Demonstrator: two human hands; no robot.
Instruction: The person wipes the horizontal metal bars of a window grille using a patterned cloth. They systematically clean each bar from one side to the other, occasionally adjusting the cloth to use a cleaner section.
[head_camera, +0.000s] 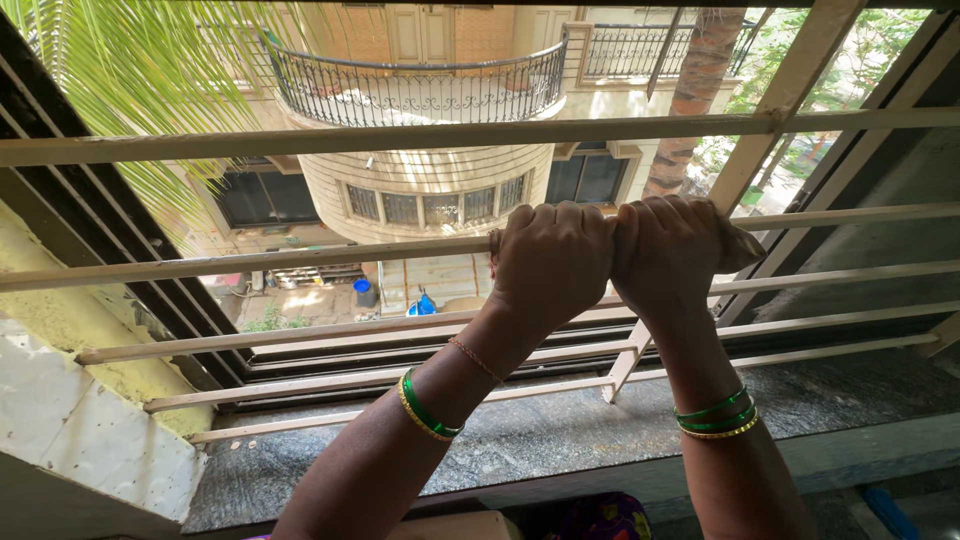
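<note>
Both my hands are closed side by side around one horizontal bar of a cream metal window grille (300, 257). My left hand (550, 262) grips the bar with its knuckles up. Touching it on the right, my right hand (665, 250) presses a tan cloth (740, 247) against the same bar. The cloth's end sticks out past that hand, and a sliver of it shows between the two hands. Green and gold bangles sit on both wrists.
The grille has several horizontal bars and a slanted upright (770, 120). A grey stone sill (560, 430) runs below it. A yellow and white wall (70, 400) stands at the left. Outside are a curved building with a railed balcony (420, 90), palm leaves and a yard far below.
</note>
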